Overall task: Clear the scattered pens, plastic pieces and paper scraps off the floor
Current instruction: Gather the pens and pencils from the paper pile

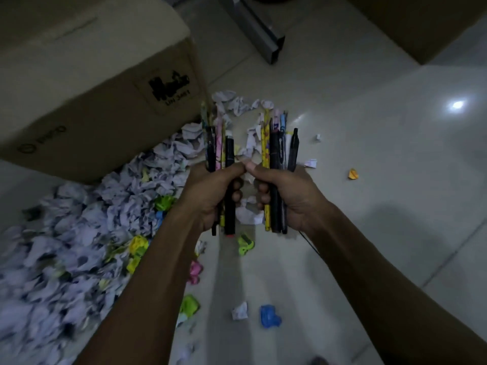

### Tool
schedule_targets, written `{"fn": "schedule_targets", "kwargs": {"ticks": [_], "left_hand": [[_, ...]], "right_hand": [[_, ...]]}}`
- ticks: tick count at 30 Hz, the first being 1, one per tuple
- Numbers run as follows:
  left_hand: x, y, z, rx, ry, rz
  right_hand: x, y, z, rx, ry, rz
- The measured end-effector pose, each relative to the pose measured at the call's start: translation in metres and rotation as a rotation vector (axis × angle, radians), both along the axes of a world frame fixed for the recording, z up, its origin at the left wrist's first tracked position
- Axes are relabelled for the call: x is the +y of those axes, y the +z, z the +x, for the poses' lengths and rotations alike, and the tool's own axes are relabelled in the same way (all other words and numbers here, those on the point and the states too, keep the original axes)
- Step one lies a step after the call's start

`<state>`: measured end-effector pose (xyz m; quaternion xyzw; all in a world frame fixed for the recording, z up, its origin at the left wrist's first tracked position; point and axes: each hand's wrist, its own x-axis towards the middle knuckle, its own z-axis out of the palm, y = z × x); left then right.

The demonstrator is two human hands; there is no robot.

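Note:
My left hand point(210, 196) grips a bundle of pens point(220, 146), black, pink and yellow, held upright above the floor. My right hand point(287, 196) grips a second bundle of pens point(279, 143), black, yellow and blue. The two thumbs meet between the bundles. A big heap of crumpled paper scraps point(79, 248) covers the floor at the left, mixed with green, yellow and blue plastic pieces. Loose pieces lie below my hands: a green one point(245, 245), a pink one point(195, 270), a blue one point(269, 315) and a white scrap point(239, 310).
A large cardboard box point(87, 83) stands at the upper left beside the heap. A metal bar point(259, 35) lies at the top. Another box corner point(432, 25) sits upper right. An orange scrap point(353, 174) lies on the pale tiled floor at the right.

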<state>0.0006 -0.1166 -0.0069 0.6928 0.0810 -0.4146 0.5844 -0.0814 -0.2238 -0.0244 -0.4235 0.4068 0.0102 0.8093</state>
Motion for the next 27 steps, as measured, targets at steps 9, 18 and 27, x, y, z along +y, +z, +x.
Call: {"fn": "schedule_targets", "kwargs": {"ticks": [9,18,27], "left_hand": [[0.014,0.147,-0.047,0.101,0.028,0.083],[-0.003,0.374,-0.074,0.123,-0.049,0.075],[-0.04,0.602,-0.093,0.034,-0.124,-0.04]], "right_hand": [[0.015,0.149,-0.035,0.12,-0.055,0.017],[-0.001,0.383,-0.072,0.162,-0.075,-0.08],[-0.043,0.627,-0.1,0.045,-0.137,-0.088]]}}
